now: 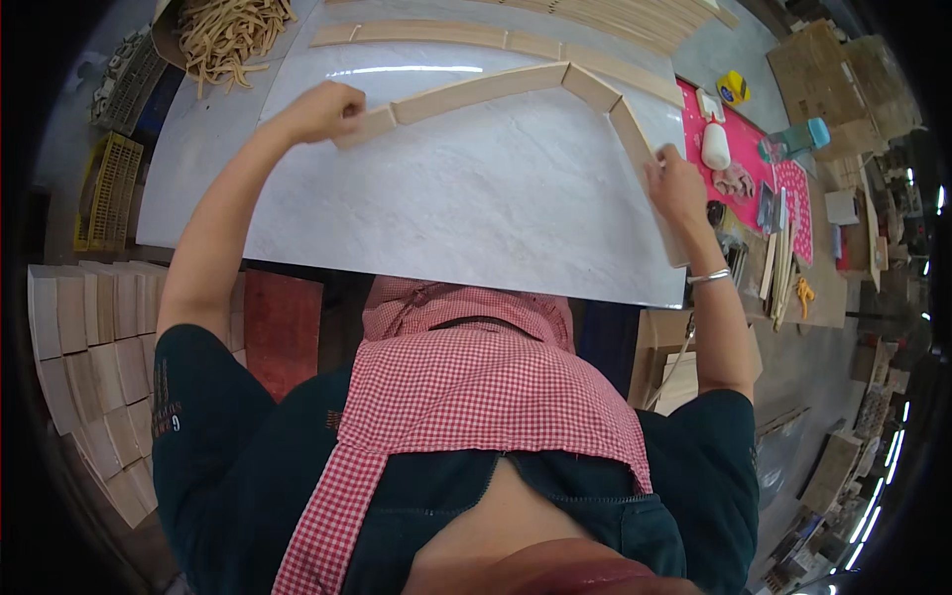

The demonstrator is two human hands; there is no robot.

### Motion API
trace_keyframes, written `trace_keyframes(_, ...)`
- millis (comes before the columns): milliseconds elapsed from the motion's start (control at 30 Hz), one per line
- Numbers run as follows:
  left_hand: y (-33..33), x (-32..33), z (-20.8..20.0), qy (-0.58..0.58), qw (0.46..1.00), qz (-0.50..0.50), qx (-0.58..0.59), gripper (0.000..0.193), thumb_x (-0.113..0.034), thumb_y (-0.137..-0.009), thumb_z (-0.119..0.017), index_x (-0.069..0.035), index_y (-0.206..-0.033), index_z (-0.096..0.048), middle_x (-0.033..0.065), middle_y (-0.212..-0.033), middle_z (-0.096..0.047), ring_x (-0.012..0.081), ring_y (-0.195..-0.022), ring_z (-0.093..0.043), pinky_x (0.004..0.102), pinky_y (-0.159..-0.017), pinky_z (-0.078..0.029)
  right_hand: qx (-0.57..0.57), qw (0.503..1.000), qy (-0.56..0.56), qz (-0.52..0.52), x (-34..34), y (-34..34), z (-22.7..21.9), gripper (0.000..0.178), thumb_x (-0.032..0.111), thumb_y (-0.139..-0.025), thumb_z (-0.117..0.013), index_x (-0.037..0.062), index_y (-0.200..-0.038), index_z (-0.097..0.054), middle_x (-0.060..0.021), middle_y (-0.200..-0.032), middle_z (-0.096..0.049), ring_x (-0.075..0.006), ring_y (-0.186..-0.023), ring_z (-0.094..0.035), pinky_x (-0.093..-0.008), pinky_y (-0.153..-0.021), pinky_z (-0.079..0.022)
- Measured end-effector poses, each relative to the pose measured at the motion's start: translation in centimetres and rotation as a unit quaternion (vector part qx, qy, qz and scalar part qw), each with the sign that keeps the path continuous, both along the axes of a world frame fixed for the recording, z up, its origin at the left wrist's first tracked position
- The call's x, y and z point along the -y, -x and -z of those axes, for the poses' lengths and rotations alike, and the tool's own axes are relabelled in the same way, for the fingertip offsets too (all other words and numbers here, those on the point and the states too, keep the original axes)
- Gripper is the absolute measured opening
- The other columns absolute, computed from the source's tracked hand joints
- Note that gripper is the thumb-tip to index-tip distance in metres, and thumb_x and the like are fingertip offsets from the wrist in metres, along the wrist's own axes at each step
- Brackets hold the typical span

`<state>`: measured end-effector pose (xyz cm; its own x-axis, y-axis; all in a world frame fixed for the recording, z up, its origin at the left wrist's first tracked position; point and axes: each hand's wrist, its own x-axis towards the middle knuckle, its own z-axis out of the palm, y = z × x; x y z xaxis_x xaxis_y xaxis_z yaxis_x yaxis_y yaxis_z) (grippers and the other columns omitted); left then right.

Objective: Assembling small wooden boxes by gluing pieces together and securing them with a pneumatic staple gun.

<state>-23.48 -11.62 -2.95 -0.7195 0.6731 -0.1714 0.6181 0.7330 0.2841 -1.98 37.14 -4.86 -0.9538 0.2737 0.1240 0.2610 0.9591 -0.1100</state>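
A pale wooden strip (481, 91), jointed into several flat segments, stands on edge and bends in an open arch over the white marbled tabletop (446, 198). Its left end is gripped by my left hand (329, 111), fingers closed round it. Toward the other end, my right hand (678, 188) pinches the strip, and a last segment runs down past my wrist to the table's right edge. Behind the arch lies a second, straight jointed strip (446, 34), untouched by either hand.
More long wooden strips (620, 22) lie at the far edge. Curved wood pieces (230, 38) fill a box at far left. On the right are a white bottle (715, 147), a teal-lidded bottle (793, 139) and a yellow container (733, 87). Wooden blocks (99, 342) are stacked at lower left.
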Motion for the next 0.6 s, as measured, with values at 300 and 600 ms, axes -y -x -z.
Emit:
trace_keyframes(300,-7.7,-1.7,2.8,-0.213,0.973,-0.044,0.080,0.052,-0.005,-0.081,-0.062,-0.003,-0.133,-0.060,0.0112,-0.106,-0.069,0.0192,-0.064,-0.052,0.0310,-0.065,-0.049,-0.024,0.936,0.275,-0.219,9.0,-1.8,1.9,0.021,0.016,-0.089,-0.067,0.0051,-0.107,-0.070,-0.0148,-0.082,-0.068,-0.0354,-0.071,-0.064,-0.0455,-0.071,-0.052)
trace_keyframes(600,-10.6,-5.5,3.2,-0.360,0.861,-0.205,0.294,0.067,-0.007,-0.085,-0.068,-0.006,-0.149,-0.048,0.0158,-0.122,-0.062,0.0154,-0.069,-0.055,0.0249,-0.067,-0.052,-0.181,0.911,-0.008,-0.371,15.7,-0.6,1.1,0.030,0.032,-0.080,-0.082,0.0063,-0.091,-0.071,-0.0081,-0.075,-0.064,-0.0234,-0.069,-0.061,-0.0349,-0.074,-0.046)
